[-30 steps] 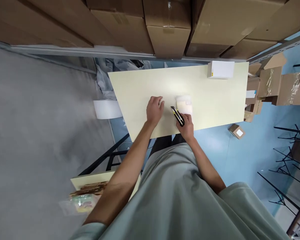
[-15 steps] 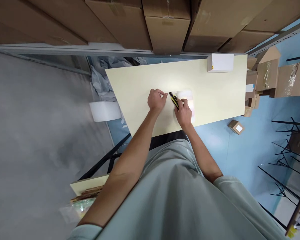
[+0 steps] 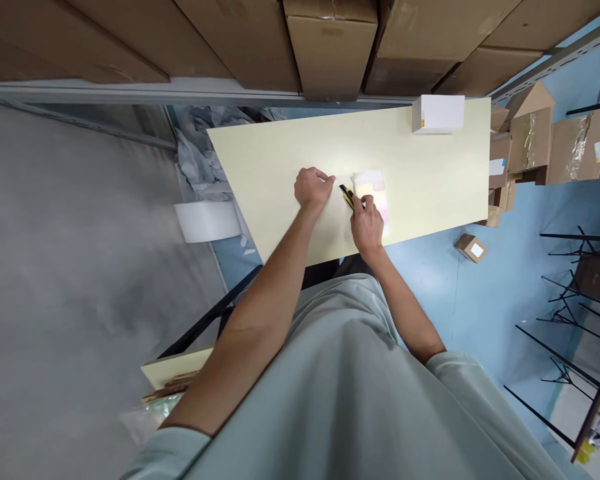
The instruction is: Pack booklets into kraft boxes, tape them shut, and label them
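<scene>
My right hand [image 3: 367, 223] grips a black and yellow utility knife [image 3: 348, 196], its tip pointing toward my left hand. My left hand [image 3: 313, 188] rests on the pale yellow table [image 3: 430, 173] with its fingers curled in a pinch close to the knife's tip; what they pinch is too small to make out. A small pale packet [image 3: 373, 190] lies on the table just beyond my right hand, partly washed out by glare.
A white box [image 3: 439, 114] stands at the table's far right corner. Large cardboard boxes [image 3: 330, 40] fill the shelf behind. A white roll [image 3: 207, 221] sits left of the table. Smaller cartons [image 3: 530, 143] and one small box [image 3: 473, 247] lie on the blue floor at right.
My right hand has carried the knife up and left toward my left hand. My left hand's fingers have curled from flat into a pinch beside the knife tip.
</scene>
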The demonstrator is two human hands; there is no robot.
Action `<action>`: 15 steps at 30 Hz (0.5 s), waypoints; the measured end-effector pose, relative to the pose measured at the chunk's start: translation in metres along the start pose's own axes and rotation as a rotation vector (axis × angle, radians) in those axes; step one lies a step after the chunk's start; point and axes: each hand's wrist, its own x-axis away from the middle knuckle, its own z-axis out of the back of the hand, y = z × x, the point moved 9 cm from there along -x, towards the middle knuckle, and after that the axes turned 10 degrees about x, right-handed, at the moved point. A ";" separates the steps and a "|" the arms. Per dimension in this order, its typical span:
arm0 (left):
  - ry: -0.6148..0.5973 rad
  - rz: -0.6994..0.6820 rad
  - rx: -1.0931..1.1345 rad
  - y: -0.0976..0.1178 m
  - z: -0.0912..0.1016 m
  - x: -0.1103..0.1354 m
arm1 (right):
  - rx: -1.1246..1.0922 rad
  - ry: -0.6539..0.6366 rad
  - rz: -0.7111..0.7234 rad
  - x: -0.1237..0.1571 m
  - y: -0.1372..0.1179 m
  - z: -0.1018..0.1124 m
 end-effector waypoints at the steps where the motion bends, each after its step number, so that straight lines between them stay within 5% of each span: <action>1: -0.004 0.000 -0.005 0.000 0.000 0.000 | 0.017 -0.011 -0.010 0.006 0.001 0.000; 15: 0.015 -0.140 0.069 -0.007 -0.014 -0.007 | 0.097 -0.212 -0.060 0.113 0.026 -0.020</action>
